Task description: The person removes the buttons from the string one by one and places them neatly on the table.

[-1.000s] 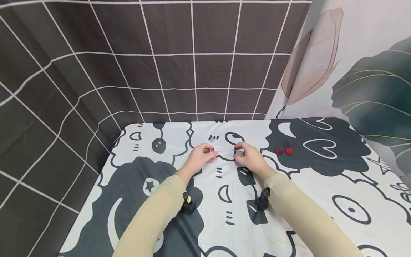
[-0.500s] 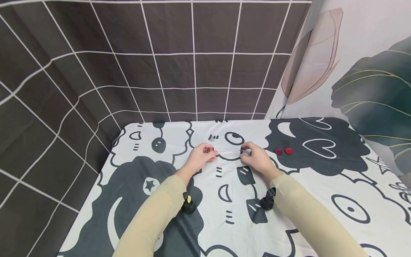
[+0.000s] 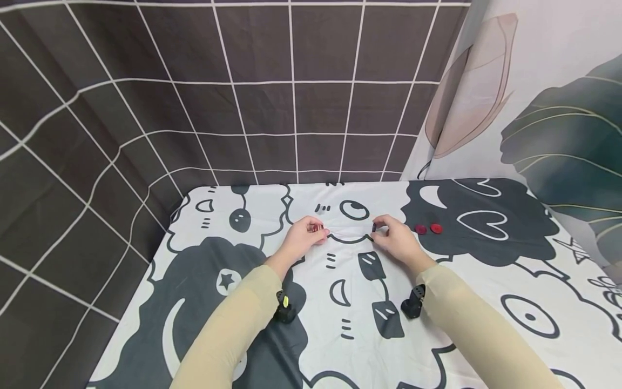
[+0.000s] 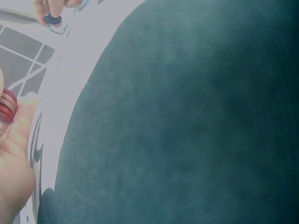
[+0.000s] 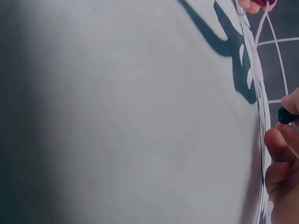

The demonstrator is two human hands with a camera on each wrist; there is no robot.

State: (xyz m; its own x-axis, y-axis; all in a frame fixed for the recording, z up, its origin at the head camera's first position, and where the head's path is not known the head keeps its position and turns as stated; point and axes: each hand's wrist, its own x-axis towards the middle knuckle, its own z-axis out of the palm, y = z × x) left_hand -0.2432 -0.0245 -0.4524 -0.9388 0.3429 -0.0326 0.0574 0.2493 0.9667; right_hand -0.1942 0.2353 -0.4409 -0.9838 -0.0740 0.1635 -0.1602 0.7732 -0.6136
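In the head view my left hand point(image 3: 306, 233) is raised over the patterned cloth, holding a short stack of red buttons point(image 4: 8, 106) between thumb and fingers. From that stack a white cord point(image 5: 260, 28) hangs down in the right wrist view. To its right, my right hand point(image 3: 396, 239) pinches a dark, nearly black button point(image 5: 286, 115) between thumb and fingertip. The left wrist view shows the same dark button point(image 4: 52, 19) edge-on. Two more buttons lie on the cloth right of my right hand: a dark red button point(image 3: 420, 229) and a bright red button point(image 3: 436, 228).
A white and dark grey cartoon-print cloth point(image 3: 335, 346) covers the work surface. Behind and to the left hangs a dark curtain with a white grid point(image 3: 257, 108). A leaf-print curtain point(image 3: 559, 135) is at the right. Black wrist cameras sit on both sleeves.
My right hand has moved to the right with the dark button, widening the gap between the hands. My left hand and the two loose buttons have stayed in place.
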